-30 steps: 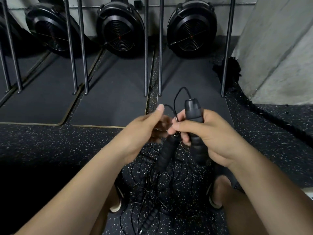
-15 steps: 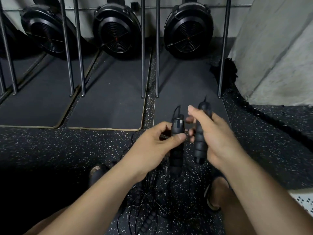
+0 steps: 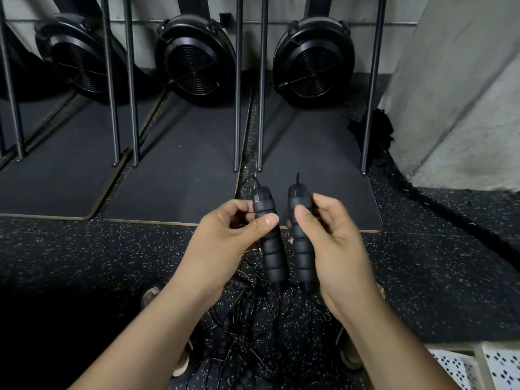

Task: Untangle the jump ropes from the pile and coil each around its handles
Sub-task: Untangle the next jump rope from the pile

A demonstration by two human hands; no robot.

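Note:
Two black ribbed foam jump-rope handles stand upright side by side in front of me. My left hand [image 3: 225,243] grips the left handle [image 3: 271,249] near its top, thumb across the front. The right handle [image 3: 302,249] is held the same way by my right hand [image 3: 334,243]. A thin black cord leaves the top of each handle. Beneath my hands a tangled pile of black ropes [image 3: 253,319] with more foam handles lies on the speckled floor between my feet.
Dark floor mats [image 3: 174,175] lie ahead with thin metal uprights [image 3: 237,85] standing on them and round black fan wheels [image 3: 312,57] behind. A concrete wall [image 3: 464,94] rises at the right. A white perforated crate [image 3: 472,367] sits at the lower right.
My left hand took hold of the second handle and turned it upright. Both handles now stand parallel, a little apart, and slightly lower than a second ago.

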